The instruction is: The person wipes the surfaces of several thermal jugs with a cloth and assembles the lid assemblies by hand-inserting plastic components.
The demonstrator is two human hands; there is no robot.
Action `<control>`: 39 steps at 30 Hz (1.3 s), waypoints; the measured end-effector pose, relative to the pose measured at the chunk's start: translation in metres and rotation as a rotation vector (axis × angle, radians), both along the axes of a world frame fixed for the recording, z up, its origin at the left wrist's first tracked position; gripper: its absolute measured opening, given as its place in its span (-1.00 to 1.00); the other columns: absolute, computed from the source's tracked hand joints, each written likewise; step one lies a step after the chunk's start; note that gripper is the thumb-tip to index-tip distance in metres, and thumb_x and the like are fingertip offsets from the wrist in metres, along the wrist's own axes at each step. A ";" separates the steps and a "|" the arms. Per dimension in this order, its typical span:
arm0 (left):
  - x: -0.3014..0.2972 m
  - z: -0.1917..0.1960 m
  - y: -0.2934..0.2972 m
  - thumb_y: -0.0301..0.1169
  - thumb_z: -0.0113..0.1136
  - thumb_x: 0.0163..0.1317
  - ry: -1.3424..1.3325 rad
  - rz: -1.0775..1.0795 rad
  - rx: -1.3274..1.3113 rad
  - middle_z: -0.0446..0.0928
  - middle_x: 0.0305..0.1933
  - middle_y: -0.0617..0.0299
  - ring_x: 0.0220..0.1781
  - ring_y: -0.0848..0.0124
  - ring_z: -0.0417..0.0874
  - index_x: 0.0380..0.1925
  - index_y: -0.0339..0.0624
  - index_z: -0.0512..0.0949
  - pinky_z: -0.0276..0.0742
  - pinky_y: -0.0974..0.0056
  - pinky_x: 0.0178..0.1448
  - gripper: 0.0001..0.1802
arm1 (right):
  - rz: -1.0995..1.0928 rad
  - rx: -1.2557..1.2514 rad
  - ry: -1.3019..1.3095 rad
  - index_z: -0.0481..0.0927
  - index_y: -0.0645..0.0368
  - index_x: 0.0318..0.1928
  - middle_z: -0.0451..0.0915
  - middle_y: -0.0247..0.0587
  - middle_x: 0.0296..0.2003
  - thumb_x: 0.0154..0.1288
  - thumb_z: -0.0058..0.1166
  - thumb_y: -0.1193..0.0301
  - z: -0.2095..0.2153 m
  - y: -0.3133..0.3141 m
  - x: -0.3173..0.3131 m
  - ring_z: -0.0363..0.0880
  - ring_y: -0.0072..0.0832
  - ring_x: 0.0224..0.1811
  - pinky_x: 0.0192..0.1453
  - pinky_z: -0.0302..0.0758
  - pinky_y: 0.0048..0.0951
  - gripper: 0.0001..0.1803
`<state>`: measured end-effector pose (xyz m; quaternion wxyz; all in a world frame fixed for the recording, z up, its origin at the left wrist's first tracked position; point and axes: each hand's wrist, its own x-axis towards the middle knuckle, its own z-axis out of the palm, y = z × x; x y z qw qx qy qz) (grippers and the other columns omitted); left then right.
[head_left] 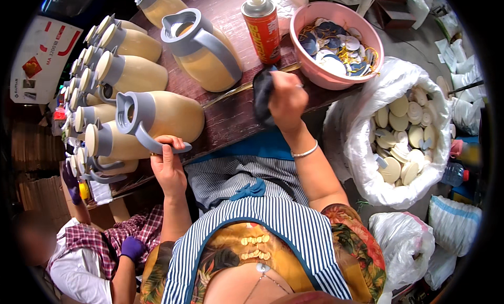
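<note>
Over by the table (231, 118), the left hand (169, 165) has its fingers curled together around the low end of a grey handle (149, 141), the thumb pressed along it. That handle belongs to a cream jug (176, 115), just off the hand at twelve o'clock, standing on the table near its edge. No lid sits on it; its grey spout gapes and the inside looks dark.

At two o'clock from that hand, the right hand (289, 97) is a fist clamped on a black cloth (262, 97), the fingertips too hidden for me to make out.

From the held jug, a second jug (210, 57) stands at one o'clock, open too, with a brownish gleam inside. A third jug (164, 9) is at twelve. Around ten o'clock crowd the lidded jugs (139, 76) in rows, cream lids on grey collars.

A red can (263, 34) with a white cap stands at eleven o'clock from the fist. At one o'clock a pink basin (336, 82) holds white and blue discs tangled with yellow string. Between three and four, a white sack (362, 186) gapes, heaped with round cream pieces. Past it at four lies a clear bottle (452, 174), red-capped.

At seven o'clock from the left hand, a co-worker (86, 272) wears purple gloves (135, 248)
</note>
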<state>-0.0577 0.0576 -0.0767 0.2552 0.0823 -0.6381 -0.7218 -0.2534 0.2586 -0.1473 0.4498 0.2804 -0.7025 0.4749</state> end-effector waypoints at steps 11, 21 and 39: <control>0.003 -0.006 0.004 -0.40 -0.02 0.47 0.028 -0.033 0.007 0.43 -0.27 0.15 -0.20 0.39 0.44 -0.19 -0.28 0.40 0.39 0.26 0.00 -0.85 | -0.552 0.788 -0.311 0.57 0.11 -0.32 0.64 -0.22 -0.40 0.13 0.32 0.20 0.087 0.106 -0.051 0.62 -0.26 -0.39 -0.30 0.53 -0.30 -0.72; 0.017 -0.012 -0.005 -0.25 0.04 0.46 0.029 -0.290 -0.095 0.45 -0.26 0.17 -0.18 0.41 0.46 -0.12 -0.30 0.42 0.38 0.32 0.01 -0.71 | 0.359 -0.157 -1.123 0.38 0.18 -0.14 0.64 -0.15 -0.32 0.47 0.02 0.34 0.106 0.143 -0.081 0.71 -0.41 -0.40 -0.45 0.61 -0.59 -0.82; 0.058 0.028 0.022 -0.32 0.25 0.34 -0.231 -0.553 0.720 0.56 -0.05 0.17 0.06 0.42 0.58 0.00 -0.27 0.45 0.55 0.27 0.18 -0.66 | 1.368 -0.344 -1.087 0.21 0.13 0.00 0.61 0.08 -0.38 0.55 -0.14 0.32 0.119 -0.033 0.132 0.66 -0.33 -0.42 -0.34 0.62 -0.47 -0.80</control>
